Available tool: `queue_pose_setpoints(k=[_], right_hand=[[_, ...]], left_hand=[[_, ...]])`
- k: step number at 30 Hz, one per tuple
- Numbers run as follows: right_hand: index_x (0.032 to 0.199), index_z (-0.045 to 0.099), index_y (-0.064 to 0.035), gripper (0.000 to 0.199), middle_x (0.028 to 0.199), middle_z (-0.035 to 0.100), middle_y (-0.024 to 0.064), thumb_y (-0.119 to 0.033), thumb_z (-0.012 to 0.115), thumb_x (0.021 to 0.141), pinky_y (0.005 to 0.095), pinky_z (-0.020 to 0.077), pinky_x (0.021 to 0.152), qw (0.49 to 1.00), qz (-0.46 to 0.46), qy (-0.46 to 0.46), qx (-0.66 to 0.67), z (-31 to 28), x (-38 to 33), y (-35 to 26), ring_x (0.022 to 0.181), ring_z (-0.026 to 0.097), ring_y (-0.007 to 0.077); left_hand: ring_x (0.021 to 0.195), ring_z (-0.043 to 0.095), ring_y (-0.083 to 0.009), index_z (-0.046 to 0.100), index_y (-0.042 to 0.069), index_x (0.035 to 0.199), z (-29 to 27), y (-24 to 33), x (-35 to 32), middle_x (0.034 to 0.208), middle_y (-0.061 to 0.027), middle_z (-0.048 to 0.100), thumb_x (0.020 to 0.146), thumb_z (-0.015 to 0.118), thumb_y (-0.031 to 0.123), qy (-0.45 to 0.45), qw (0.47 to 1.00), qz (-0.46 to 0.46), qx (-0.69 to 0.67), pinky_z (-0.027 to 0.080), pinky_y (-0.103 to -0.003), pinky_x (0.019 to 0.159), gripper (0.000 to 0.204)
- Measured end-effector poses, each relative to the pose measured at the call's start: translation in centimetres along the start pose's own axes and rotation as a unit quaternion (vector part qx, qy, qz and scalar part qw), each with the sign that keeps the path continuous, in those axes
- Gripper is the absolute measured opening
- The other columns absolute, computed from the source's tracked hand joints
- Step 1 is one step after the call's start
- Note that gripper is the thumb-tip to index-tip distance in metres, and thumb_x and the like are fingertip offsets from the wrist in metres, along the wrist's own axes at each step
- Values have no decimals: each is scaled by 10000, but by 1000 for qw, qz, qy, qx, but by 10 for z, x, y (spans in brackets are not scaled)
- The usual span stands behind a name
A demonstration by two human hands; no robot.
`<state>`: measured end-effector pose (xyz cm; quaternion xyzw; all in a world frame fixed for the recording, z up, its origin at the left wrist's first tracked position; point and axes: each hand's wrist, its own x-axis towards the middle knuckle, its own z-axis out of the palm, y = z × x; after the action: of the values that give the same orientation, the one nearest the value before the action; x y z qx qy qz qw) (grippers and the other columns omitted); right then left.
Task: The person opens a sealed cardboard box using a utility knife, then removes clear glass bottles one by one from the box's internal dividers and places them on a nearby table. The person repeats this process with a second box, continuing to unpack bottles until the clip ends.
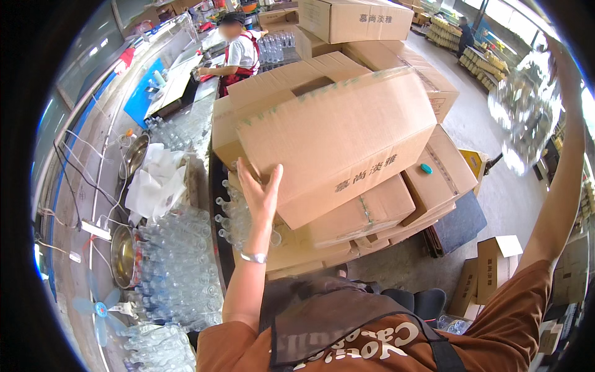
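The left hand lies spread flat against the lower corner of the tilted cardboard box atop the stack. The raised right hand grips crumpled clear plastic wrap, well apart.

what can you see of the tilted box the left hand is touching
The box is plain brown cardboard, closed, with clear tape along its top edges and dark print on its front face. It sits tilted on a stack of similar boxes, its lower left corner toward the person. The left hand presses open against that lower corner.
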<state>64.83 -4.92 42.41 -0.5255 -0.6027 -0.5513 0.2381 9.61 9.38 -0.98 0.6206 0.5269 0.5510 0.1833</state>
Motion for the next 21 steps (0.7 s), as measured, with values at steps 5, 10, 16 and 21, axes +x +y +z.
queue_pose_setpoints(k=[5, 10, 16, 21], right_hand=[[1202, 641, -101, 271, 804, 632, -20, -201, 645, 950, 225, 448, 556, 817, 384, -257, 344, 34, -140, -131, 656, 571, 77], [1282, 604, -11, 471, 914, 713, 197, -183, 723, 860, 330, 536, 743, 810, 246, -385, 368, 8, -200, -297, 754, 681, 194], [1306, 612, -40, 500, 653, 571, 152, -94, 648, 810, 337, 474, 621, 740, 283, -438, 426, 4, -251, -335, 593, 548, 162], [1261, 654, -53, 463, 587, 488, 148, -105, 625, 802, 337, 453, 567, 707, 266, -515, 406, 7, -237, -337, 519, 496, 156]], left_hand=[[1345, 391, -297, 357, -51, 1408, -14, -1, 13, 1455, -204, 396, 813, 711, 286, -211, 871, -338, -287, 352, -444, 1110, 770], [1028, 575, -168, 483, 25, 1307, -18, 35, -64, 1186, -77, 589, 869, 667, 254, -304, 864, -248, -316, 526, -357, 771, 528], [1163, 547, -211, 482, -7, 1375, -51, 28, -68, 1305, -147, 560, 910, 631, 465, -339, 898, -222, -172, 442, -340, 980, 679], [1055, 596, -158, 600, 70, 1250, -42, -134, 73, 1155, -41, 633, 954, 508, 245, 17, 911, -288, -294, 476, -338, 883, 356]])
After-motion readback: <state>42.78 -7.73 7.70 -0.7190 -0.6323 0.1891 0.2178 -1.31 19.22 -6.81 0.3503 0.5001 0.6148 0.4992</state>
